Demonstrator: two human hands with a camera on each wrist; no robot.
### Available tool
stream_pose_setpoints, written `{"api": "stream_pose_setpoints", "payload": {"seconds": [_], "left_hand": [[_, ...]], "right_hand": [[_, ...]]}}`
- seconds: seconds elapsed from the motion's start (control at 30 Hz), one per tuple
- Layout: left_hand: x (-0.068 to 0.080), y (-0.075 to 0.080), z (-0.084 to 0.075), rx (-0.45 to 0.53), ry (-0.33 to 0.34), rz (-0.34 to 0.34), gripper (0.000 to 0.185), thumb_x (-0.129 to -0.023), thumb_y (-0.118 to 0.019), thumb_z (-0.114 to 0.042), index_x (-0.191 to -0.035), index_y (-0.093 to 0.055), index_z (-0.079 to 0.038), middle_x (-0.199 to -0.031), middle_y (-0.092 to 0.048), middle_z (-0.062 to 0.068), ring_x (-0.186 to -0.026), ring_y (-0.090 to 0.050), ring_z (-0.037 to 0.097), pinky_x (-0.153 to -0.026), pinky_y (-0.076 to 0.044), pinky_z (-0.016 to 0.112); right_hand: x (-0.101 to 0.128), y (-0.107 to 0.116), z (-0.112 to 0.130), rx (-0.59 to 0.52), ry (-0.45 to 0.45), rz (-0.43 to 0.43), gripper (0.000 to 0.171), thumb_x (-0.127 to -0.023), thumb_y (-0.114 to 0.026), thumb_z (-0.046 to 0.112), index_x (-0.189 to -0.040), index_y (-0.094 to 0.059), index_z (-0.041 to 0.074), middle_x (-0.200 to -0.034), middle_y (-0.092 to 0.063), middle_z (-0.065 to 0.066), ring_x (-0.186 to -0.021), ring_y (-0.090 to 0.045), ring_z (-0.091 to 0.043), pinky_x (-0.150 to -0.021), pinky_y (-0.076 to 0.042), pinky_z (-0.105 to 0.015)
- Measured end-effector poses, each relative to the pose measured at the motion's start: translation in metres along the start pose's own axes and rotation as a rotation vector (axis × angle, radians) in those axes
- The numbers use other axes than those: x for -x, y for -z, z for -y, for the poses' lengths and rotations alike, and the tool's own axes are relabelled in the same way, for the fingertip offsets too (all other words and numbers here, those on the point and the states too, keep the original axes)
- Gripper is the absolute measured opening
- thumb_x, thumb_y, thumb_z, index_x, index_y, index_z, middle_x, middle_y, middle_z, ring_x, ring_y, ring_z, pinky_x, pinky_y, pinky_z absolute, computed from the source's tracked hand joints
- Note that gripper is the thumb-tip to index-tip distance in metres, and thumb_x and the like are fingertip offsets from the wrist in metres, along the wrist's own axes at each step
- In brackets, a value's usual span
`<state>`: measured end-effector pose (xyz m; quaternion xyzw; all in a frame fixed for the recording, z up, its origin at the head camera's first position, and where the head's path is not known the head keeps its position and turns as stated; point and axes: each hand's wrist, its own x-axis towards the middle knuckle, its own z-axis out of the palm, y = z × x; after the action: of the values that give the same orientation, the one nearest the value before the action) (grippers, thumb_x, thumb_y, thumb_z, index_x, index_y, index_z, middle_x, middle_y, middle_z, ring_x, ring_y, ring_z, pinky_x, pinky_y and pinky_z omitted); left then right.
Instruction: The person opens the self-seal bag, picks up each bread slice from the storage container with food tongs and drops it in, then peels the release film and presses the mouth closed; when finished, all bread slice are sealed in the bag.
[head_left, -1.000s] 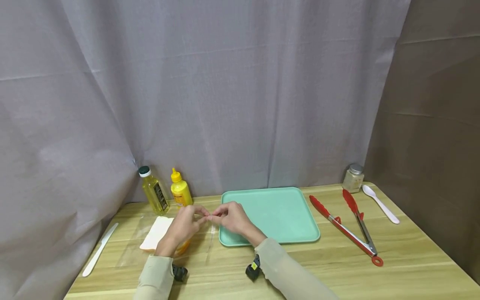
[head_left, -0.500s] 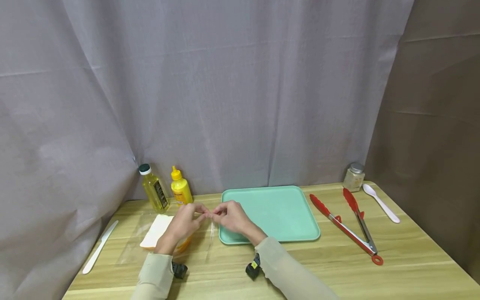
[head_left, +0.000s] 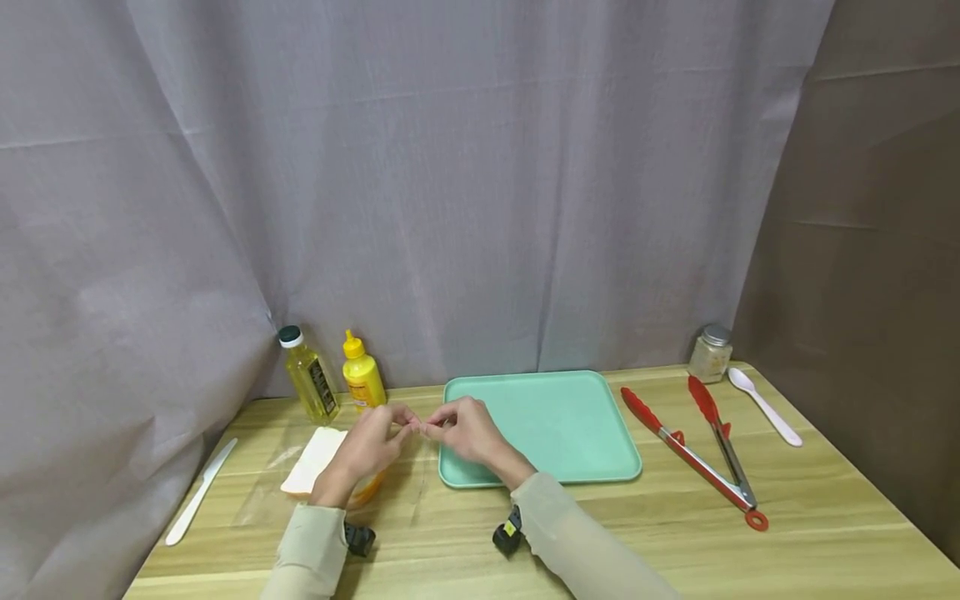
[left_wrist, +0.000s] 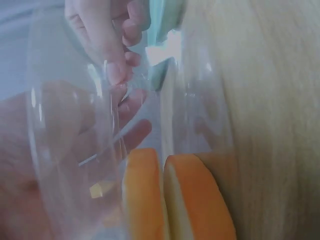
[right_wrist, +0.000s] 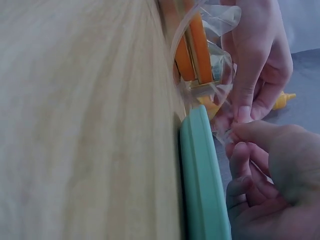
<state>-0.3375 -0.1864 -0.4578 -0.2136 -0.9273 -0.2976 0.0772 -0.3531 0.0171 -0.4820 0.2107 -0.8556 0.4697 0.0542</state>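
Clear plastic, thin and crinkled, is what both hands have hold of: a bag [head_left: 341,487] lying on the wooden table [head_left: 750,558] just left of the mint-green tray [head_left: 555,425]. The left hand [head_left: 369,448] and the right hand [head_left: 465,429] meet fingertip to fingertip above the bag's open end, each pinching a bit of the film between thumb and forefinger, the other fingers loosely curled. In the wrist views the film [left_wrist: 125,100] stretches across the fingers [right_wrist: 245,112] and wrinkles where it is nipped.

Inside the bag lie slices of bread [head_left: 313,471], pale on the face with orange-brown crusts [left_wrist: 195,200] (two slices side by side in the left wrist view).

Behind the hands, against the grey curtain [head_left: 450,167], stand a bottle of yellow oil [head_left: 309,379] with a dark cap and a dark label whose writing is too small to read, and a yellow squeeze bottle [head_left: 362,379] whose label I cannot read either. A white plastic knife [head_left: 198,492] lies at the far left. To the right of the tray lie red-tipped tongs [head_left: 705,454], a white spoon [head_left: 765,406] and a small glass jar [head_left: 708,354] with a metal lid.
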Motion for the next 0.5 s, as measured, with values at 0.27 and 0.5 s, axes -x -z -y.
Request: {"api": "stream_pose_setpoints", "payload": {"seconds": [0.27,0.5], "left_hand": [[-0.0021,-0.0035,-0.0013,-0.136,-0.007,-0.037,0.005,-0.104,-0.075,-0.022,-0.1,-0.079,-0.023,-0.098,-0.082,-0.008,-0.065,-0.052,0.007,-0.065,-0.046,0.029],[-0.0028,-0.0043,-0.0015,-0.175,-0.033,-0.07,0.005,-0.103,-0.076,-0.022,-0.1,-0.08,-0.021,-0.097,-0.083,-0.007,-0.066,-0.053,0.006,-0.067,-0.048,0.03]], "right_hand": [[0.0013,-0.0007,0.0018,-0.032,-0.019,-0.037,0.008,-0.092,-0.079,0.011,-0.092,-0.086,0.012,-0.086,-0.082,0.0,-0.07,-0.064,-0.001,-0.063,-0.054,-0.017],[0.0029,0.0014,-0.0009,-0.115,-0.066,0.001,0.011,-0.097,-0.078,0.012,-0.101,-0.088,0.011,-0.084,-0.083,-0.002,-0.07,-0.073,-0.007,-0.056,-0.05,-0.016]]}}
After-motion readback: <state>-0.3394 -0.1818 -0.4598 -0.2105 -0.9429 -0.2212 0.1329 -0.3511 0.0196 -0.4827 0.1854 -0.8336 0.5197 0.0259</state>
